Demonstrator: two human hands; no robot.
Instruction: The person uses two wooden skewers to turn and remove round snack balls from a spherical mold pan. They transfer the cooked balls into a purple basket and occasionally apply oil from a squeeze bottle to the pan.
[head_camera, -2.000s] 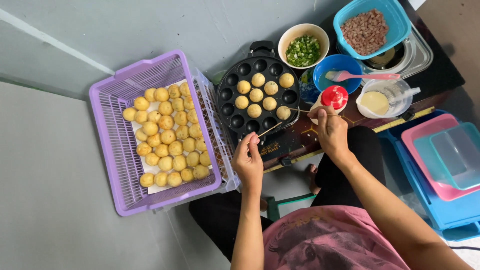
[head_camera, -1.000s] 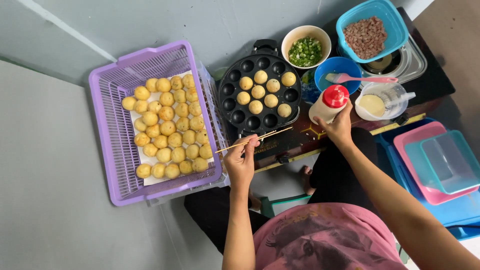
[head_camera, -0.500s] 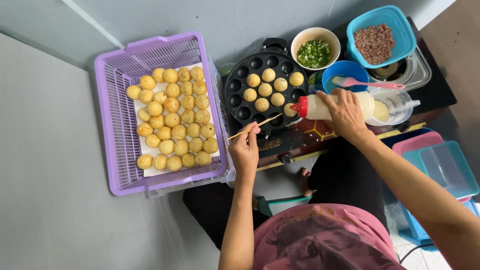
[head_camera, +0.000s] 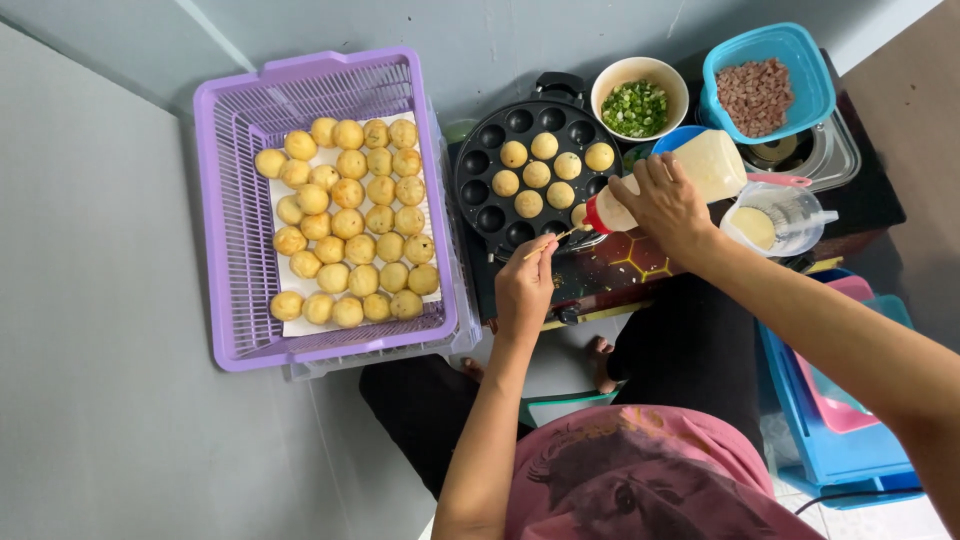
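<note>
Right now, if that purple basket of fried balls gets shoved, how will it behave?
The purple basket looks like thin lattice plastic, so probably light and a bit flexy. The fried balls sit loose on a paper sheet, so they would likely roll. It seems to rest on another tray, so it may slide.

Purple basket (head_camera: 232, 215), golden-yellow balls (head_camera: 347, 222)

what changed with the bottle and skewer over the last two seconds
The right hand took up the squeeze bottle and tipped it on its side, red cap toward the round pan. The left hand keeps holding the skewer. The purple basket of balls stayed put.
</note>
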